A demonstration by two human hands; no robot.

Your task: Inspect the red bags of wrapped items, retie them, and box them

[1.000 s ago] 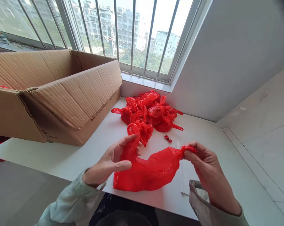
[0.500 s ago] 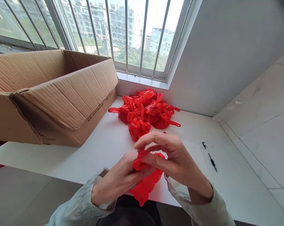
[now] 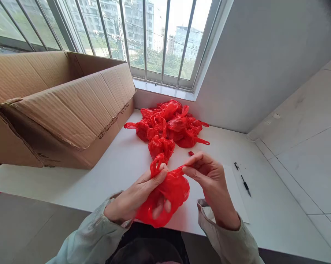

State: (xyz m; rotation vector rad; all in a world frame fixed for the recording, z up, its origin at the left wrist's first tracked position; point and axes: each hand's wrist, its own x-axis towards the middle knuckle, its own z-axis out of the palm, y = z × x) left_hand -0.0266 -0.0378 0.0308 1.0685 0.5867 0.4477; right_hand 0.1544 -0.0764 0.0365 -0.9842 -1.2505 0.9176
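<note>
A thin red plastic bag (image 3: 176, 189) is stretched between my two hands over the front edge of the table. My left hand (image 3: 139, 194) is closed on it, thumb on top, with a looped handle sticking up above the thumb and fingertips showing through the film below. Thumb and forefinger of my right hand (image 3: 209, 176) pinch the bag's upper right edge. Just beyond my hands lies a heap of crumpled red plastic bags (image 3: 171, 123), some with handles sticking out. What the bags contain, if anything, cannot be made out.
A large open cardboard box (image 3: 80, 113) stands at the left of the white table (image 3: 110, 183). On the right lie a black pen (image 3: 242, 179) and a white paper sheet (image 3: 234, 190). A small dark red piece (image 3: 191, 153) rests near my right hand. Behind is a barred window (image 3: 160, 47).
My hands have drawn apart, the right one moving to the right while pulling the bag's edge. The bag is spread wider and a handle loop now shows above my left thumb.
</note>
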